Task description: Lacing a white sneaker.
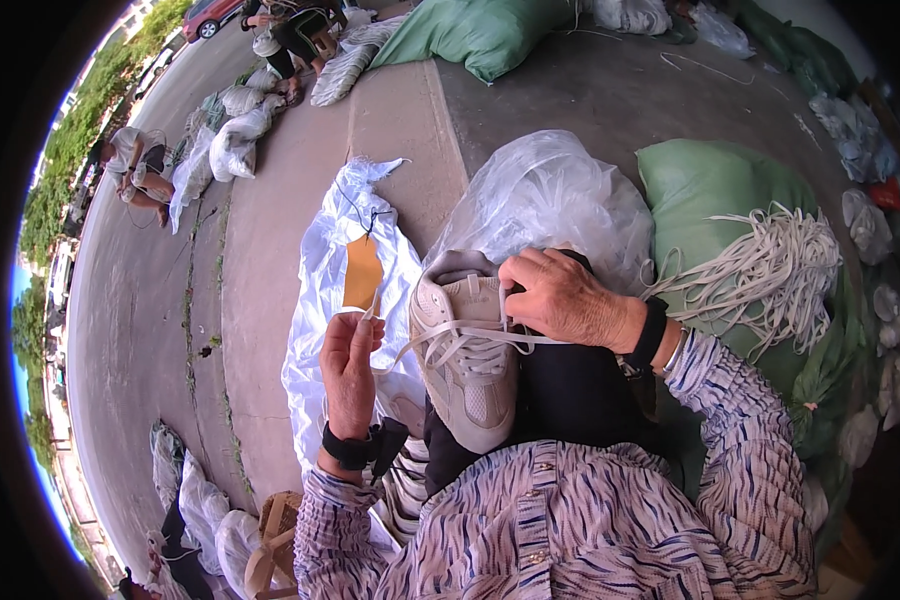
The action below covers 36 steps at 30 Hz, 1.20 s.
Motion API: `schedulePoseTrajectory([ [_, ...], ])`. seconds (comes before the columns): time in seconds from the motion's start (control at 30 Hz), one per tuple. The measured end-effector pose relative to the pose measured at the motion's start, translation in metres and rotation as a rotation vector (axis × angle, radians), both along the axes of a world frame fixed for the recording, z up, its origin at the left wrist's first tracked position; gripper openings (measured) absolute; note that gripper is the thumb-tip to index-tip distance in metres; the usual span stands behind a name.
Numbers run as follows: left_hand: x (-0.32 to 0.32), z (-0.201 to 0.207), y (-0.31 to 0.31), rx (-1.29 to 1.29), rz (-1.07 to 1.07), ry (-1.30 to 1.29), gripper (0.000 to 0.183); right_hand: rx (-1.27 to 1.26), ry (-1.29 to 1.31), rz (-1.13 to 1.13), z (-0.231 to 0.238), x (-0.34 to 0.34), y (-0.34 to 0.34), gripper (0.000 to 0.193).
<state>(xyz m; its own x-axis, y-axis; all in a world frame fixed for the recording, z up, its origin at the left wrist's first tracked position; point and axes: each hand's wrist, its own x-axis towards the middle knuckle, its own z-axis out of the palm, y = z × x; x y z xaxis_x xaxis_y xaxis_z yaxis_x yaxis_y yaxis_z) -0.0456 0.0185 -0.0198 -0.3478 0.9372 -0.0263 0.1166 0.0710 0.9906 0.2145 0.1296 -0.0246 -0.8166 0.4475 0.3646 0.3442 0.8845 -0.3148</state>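
On the lap, propped against a dark trouser leg, sits the beige sneaker [467,345], toe toward the body and heel out by the clear plastic bag [550,205]. So this looks like lacing, somewhere around the upper eyelets.

Right hand [562,297] is down on the tongue end of the shoe, grip pinched together on the white lace [470,338] right where it meets the eyelet row. Left hand [350,365] is off to the side of the shoe, fingers closed on the free end of the lace, pulled out taut and a bit upward.

My take on doing this bit well:
- keep the left end under steady tension so the crossings already made lie flat instead of bunching
- let the right hand hold the shoe still as well as guide the lace, since it's only balanced on the knee
- check the lace isn't twisted before snugging it, because flat laces show every twist

Spare laces are handy: a big white bundle [770,265] lies on the green sack [700,180] to the right. An orange tag [363,272] rests on the white plastic sheet [315,300] to the left, clear of the hands.
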Motion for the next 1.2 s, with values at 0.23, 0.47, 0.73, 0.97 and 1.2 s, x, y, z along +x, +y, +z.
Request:
schedulePoseTrajectory([
  [0.23,0.023,-0.006,0.001,-0.069,-0.282,0.315,0.012,-0.011,-0.058,0.182,-0.001,-0.005,0.02,0.015],
  [0.47,0.016,-0.005,0.005,-0.101,-0.36,0.086,0.016,-0.043,-0.248,0.301,0.011,-0.015,0.03,0.014],
  [0.73,0.035,-0.02,0.012,-0.016,-0.194,0.113,0.016,-0.251,-0.533,0.156,0.019,-0.035,0.019,0.02],
  [0.97,0.022,-0.031,0.014,-0.037,-0.313,-0.141,0.015,-0.768,0.269,-0.115,0.03,-0.036,0.054,0.017],
  [1.2,0.021,-0.025,0.01,-0.069,-0.307,-0.145,0.015,-0.736,0.961,-0.432,0.065,-0.017,0.11,0.015],
])
